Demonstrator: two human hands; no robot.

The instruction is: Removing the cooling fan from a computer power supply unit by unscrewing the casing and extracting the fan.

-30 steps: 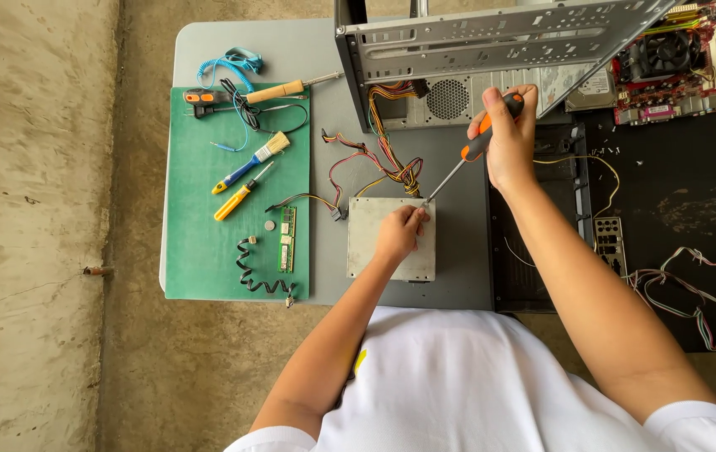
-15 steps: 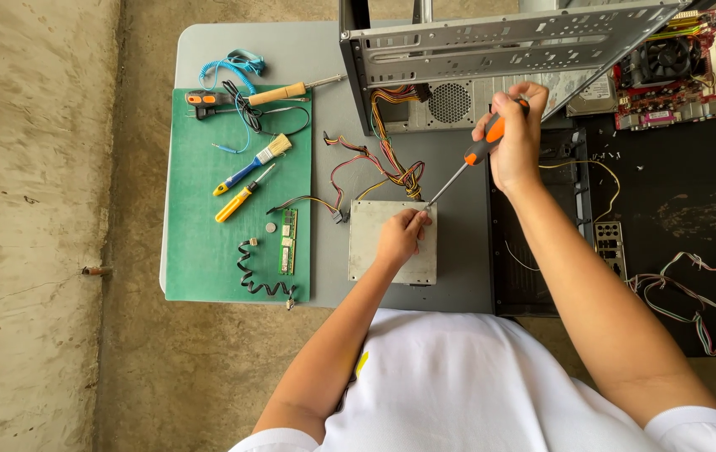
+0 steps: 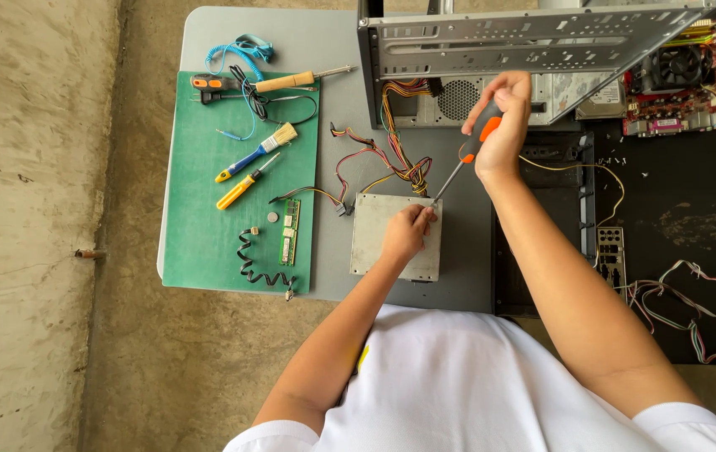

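Several tools lie on the green mat at the bench's left edge; beside it my left hand presses flat, fingers curled, on the grey metal power supply box, which looks stiff, fairly heavy and best held by its edges. My right hand is closed round the orange-handled screwdriver, its long axis slanting down-left, tip at the box's top right corner.

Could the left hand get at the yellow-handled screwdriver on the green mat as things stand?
Probably yes: the left hand rests on the grey metal box, and only loose wires lie between it and the yellow-handled screwdriver.
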